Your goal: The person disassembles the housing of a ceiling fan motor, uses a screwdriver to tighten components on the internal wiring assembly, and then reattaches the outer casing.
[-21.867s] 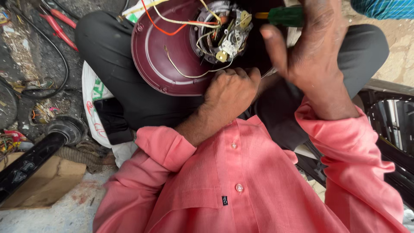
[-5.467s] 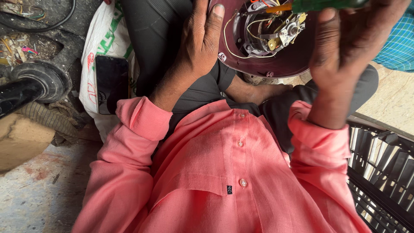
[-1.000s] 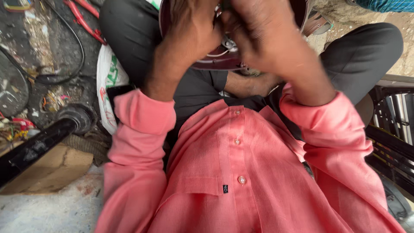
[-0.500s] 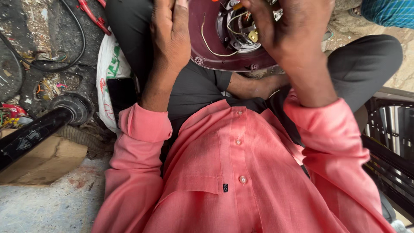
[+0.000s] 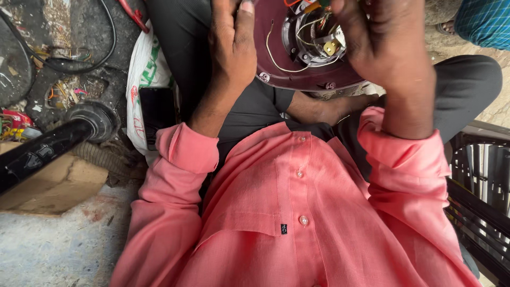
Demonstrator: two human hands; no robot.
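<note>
A round maroon appliance base (image 5: 297, 69) rests on my lap, underside up, with its wires and a brass terminal (image 5: 330, 48) exposed in the middle. My left hand (image 5: 232, 45) grips its left rim, fingers wrapped over the edge. My right hand (image 5: 388, 50) hovers over the right side of the base, fingers curled near the wiring; whatever it holds is hidden behind the hand and the top edge of the view. I sit cross-legged in dark trousers and a pink shirt.
A white plastic bag (image 5: 142, 79) with a dark phone (image 5: 156, 111) on it lies by my left thigh. A black tube (image 5: 48, 151) and cardboard (image 5: 53, 186) lie at left. Red-handled pliers (image 5: 133, 13) and black cable (image 5: 101, 50) are on the floor. A black crate (image 5: 478, 186) stands at right.
My hands have drawn apart, uncovering the wiring in the middle of the base. The left hand has settled on the left rim and the base now sits slightly higher in view.
</note>
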